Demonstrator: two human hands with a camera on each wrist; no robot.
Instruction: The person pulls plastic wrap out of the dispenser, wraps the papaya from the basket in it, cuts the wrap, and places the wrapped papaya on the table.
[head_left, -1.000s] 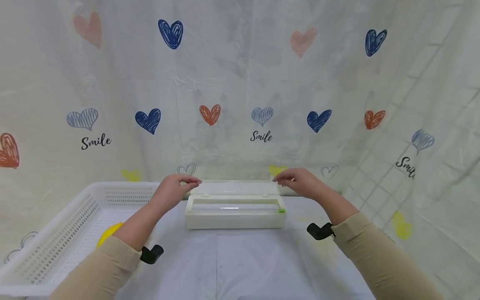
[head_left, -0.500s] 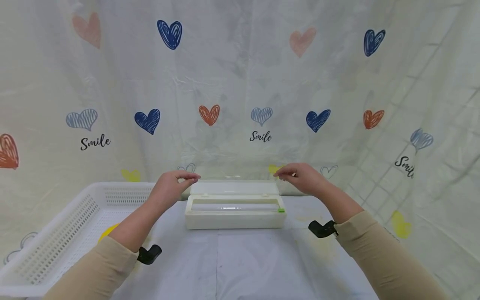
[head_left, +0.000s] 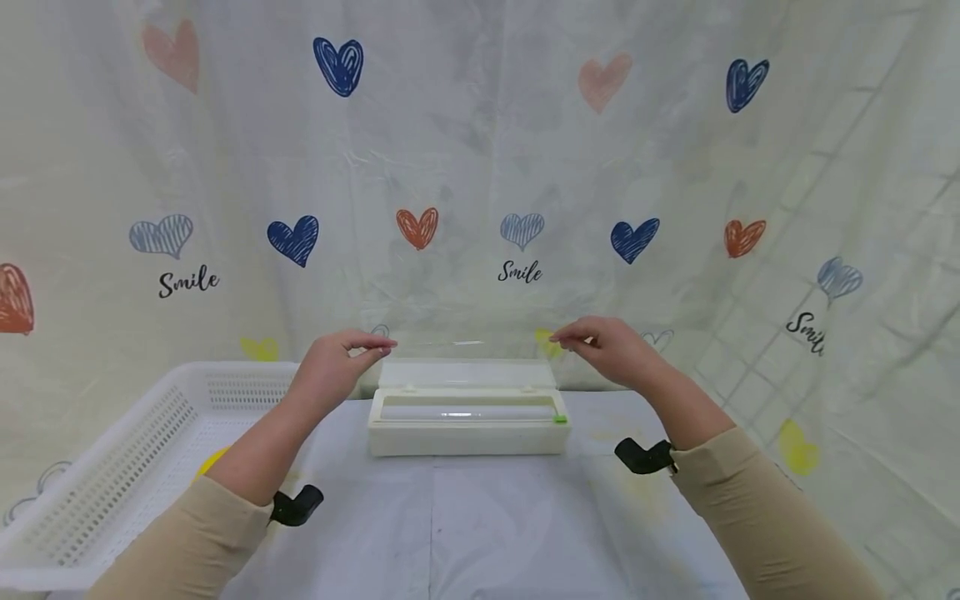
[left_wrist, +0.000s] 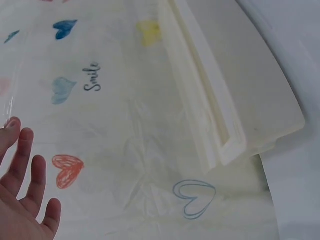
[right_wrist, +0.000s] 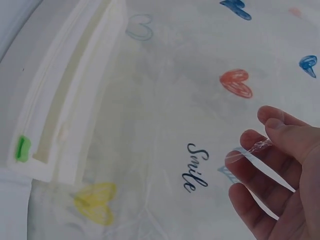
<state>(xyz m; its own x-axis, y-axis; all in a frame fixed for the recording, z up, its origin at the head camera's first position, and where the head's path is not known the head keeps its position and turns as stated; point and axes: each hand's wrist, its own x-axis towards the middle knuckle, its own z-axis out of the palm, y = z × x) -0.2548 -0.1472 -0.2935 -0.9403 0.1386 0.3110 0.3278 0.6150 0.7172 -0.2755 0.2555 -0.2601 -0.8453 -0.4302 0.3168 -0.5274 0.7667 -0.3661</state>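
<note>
A white cling film dispenser box point(head_left: 467, 439) stands on the table with its lid point(head_left: 465, 374) raised at the back. Inside lies a shiny film roll point(head_left: 465, 413). Clear cling film point(head_left: 468, 342) stretches between both hands above the lid, its upper edge a faint glossy line. My left hand point(head_left: 330, 367) pinches one corner between thumb and forefinger; in the left wrist view the other fingers are spread. At the opposite corner, my right hand point(head_left: 611, 352) pinches too, and the right wrist view shows crumpled film point(right_wrist: 259, 146) at the thumb. A green slider point(head_left: 560, 419) sits at the box's right end.
A white perforated basket point(head_left: 176, 400) stands at the left, with a yellow thing point(head_left: 212, 458) in it, partly behind my left forearm. White cloth point(head_left: 495, 525) covers the table. Behind hangs a curtain point(head_left: 465, 150) printed with hearts and lettering.
Both hands have risen from lid height to above it, drawing the film's edge up with them. The left hand has also shifted slightly left. The dispenser box stays in place.
</note>
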